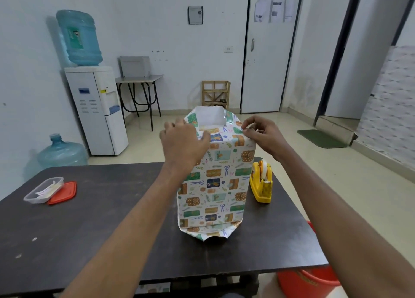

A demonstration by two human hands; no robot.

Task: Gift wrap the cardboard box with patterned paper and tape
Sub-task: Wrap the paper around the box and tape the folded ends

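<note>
Wrapped box (215, 185) stands upright on the surface (101, 230). Left grip (184, 140) curls round the patterned paper (224, 132) up top, right grip (262, 133) pinches its corner. Tape dispenser (262, 183) sits at 3 o'clock.

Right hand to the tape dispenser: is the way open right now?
Likely yes: the dispenser stands beside the box, below the right hand, nothing between. Its fingers pinch the paper, so they must let go first.

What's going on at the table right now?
A person is gift wrapping a box stood on end on the dark table. Patterned paper covers its sides; the top end is open. The left hand grips the paper's top edge, the right hand pinches its right corner. A yellow tape dispenser stands beside the box, untouched.
</note>
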